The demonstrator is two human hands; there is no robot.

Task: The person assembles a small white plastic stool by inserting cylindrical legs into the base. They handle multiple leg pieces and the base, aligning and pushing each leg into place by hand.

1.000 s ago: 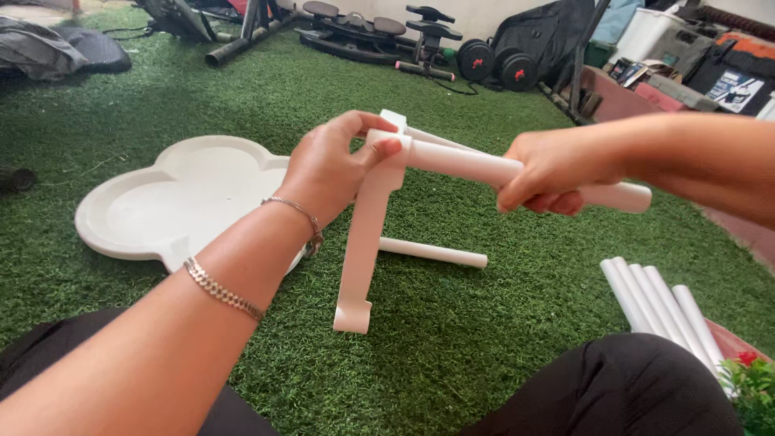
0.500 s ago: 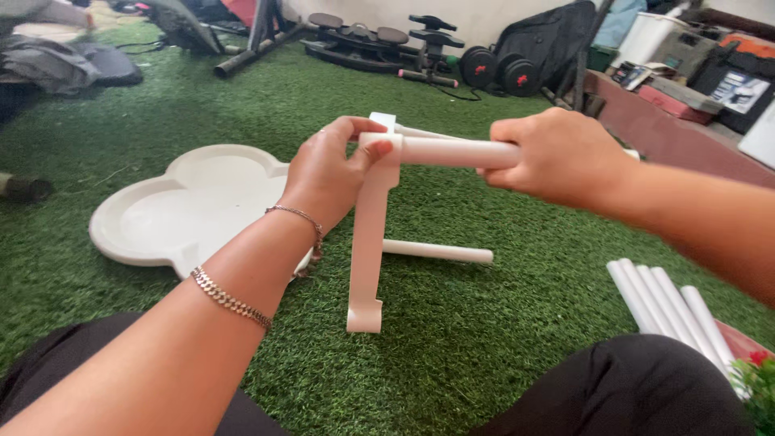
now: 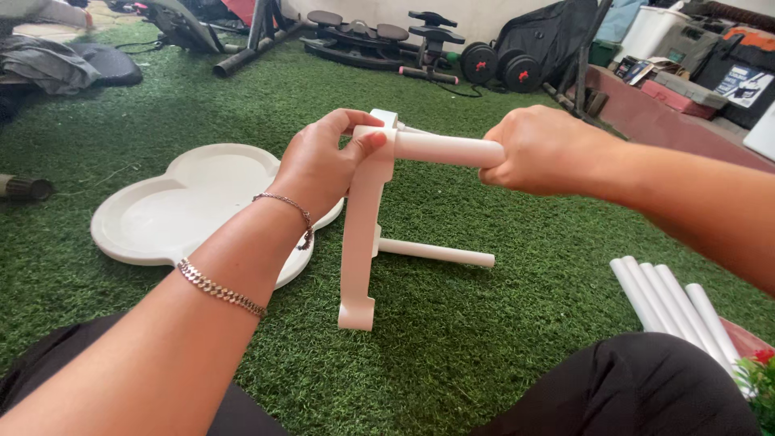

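Left hand point(image 3: 323, 165) clasps the upright white bracket point(image 3: 361, 242); right hand point(image 3: 545, 149) grips the horizontal white tube point(image 3: 444, 148).

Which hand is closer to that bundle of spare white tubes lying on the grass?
Right. The right hand grips the white tube up above the spare white tubes; the left hand holds the white bracket, farther left.

The bracket point(image 3: 361, 242) stands upright on the turf point(image 3: 452, 339), mid-scene. A tube point(image 3: 444, 148) juts right from its top, another point(image 3: 436, 252) from lower down. The tray point(image 3: 186, 206) lies to its left, a bundle of tubes point(image 3: 674, 303) well to its right. Gym gear point(image 3: 379, 36) sits far behind.
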